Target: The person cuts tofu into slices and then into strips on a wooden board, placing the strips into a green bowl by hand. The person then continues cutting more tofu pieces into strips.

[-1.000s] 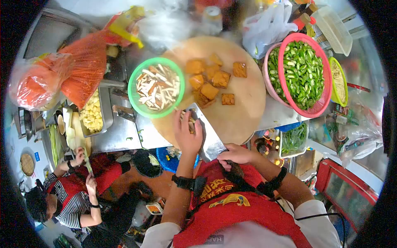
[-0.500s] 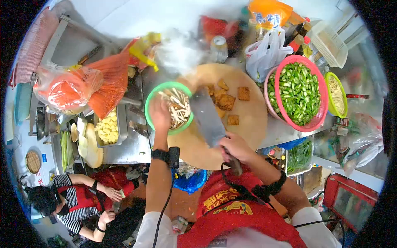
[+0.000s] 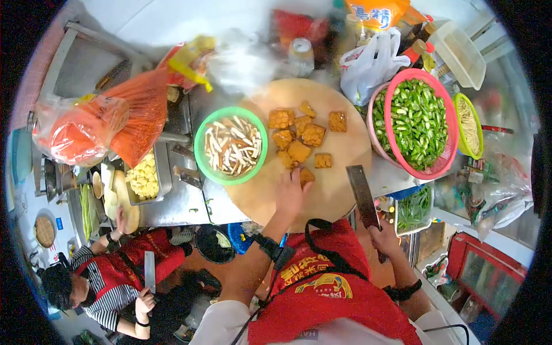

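On the round wooden chopping board [image 3: 259, 198] lie several golden-brown fried tofu pieces [image 3: 313, 135], most of them grouped near the middle. My left hand [image 3: 291, 192] is at the board's near side, its fingers and thumb around one fried tofu piece [image 3: 307, 176]. A cleaver [image 3: 362, 195] is gripped by its handle in my right hand [image 3: 384, 240], its blade tilted over the board's right edge, apart from the tofu. Beside the left hand, a green-rimmed basket [image 3: 200, 141] holds pale, brown-edged strips [image 3: 233, 146].
A pink basket [image 3: 443, 103] of sliced green peppers stands right of the board, with a yellow-green basket [image 3: 474, 144] beyond. A can [image 3: 301, 57] and bags sit behind. Left are a red mesh bag [image 3: 141, 115] and a metal tray [image 3: 165, 178]. A co-worker [image 3: 115, 282] holds a cleaver at lower left.
My left hand has left the basket of strips and come down to the tofu. The cleaver has moved right, away from the tofu and basket. More tofu pieces are visible.
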